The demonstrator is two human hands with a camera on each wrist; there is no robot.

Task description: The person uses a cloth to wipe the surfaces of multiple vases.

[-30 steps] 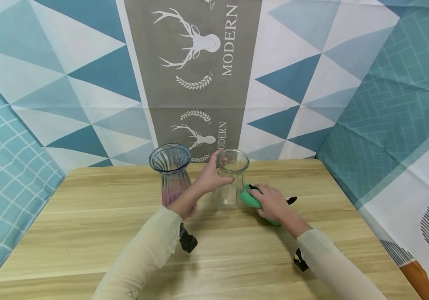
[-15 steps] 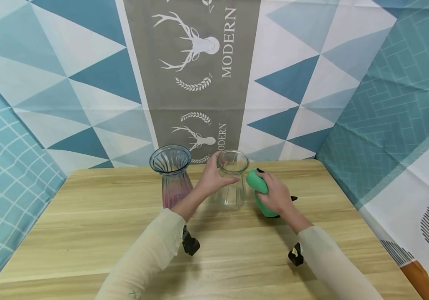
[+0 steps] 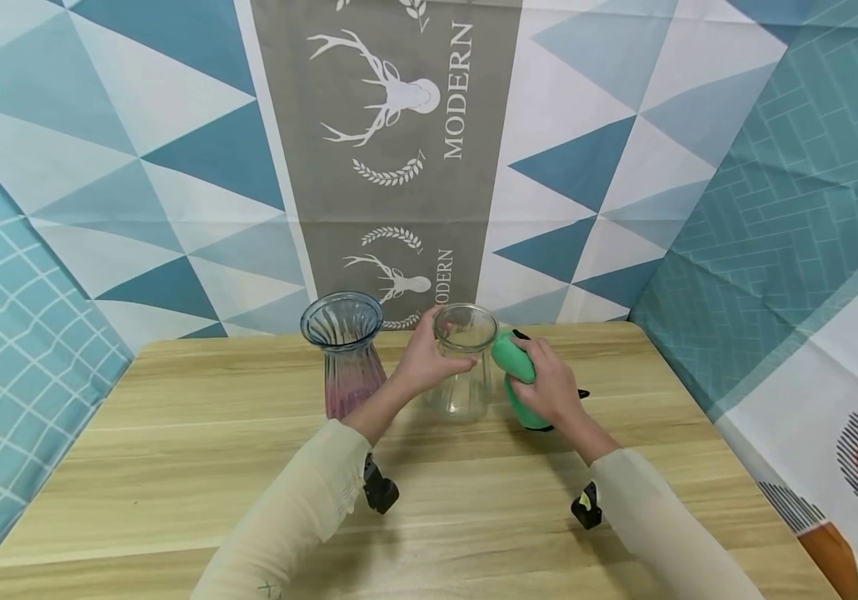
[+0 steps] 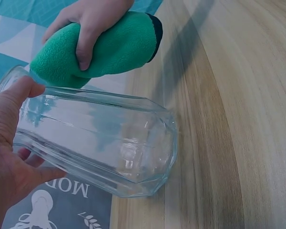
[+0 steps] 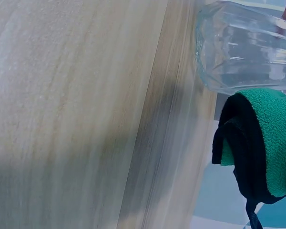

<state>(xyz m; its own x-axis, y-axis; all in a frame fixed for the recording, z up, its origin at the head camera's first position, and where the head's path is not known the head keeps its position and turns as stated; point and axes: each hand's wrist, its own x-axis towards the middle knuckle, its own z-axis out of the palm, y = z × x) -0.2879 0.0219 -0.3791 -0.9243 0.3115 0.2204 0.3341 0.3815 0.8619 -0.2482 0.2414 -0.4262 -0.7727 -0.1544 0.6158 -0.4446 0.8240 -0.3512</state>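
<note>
A clear glass vase (image 3: 462,392) with faceted sides stands upright on the wooden table. My left hand (image 3: 429,354) holds it round the neck, the thumb on the near side and fingers behind, as the left wrist view also shows. Just right of the vase, my right hand (image 3: 551,383) grips a bunched green cloth (image 4: 119,47) with black edging. The cloth's folded upper end is close to the vase rim; whether they touch I cannot tell. In the right wrist view the cloth's black border (image 5: 243,143) hangs below the vase, with a black loop dangling.
Left of my left hand stands a ribbed glass vase (image 3: 346,367), blue at its rim and pink lower down. Patterned cloth (image 3: 391,167) hangs behind the wooden table (image 3: 197,467) and along both sides. Black wrist cameras (image 3: 380,487) sit under my sleeves.
My right hand has risen with the green cloth, which is now bunched higher, near the vase rim. The left hand and the clear vase have hardly moved.
</note>
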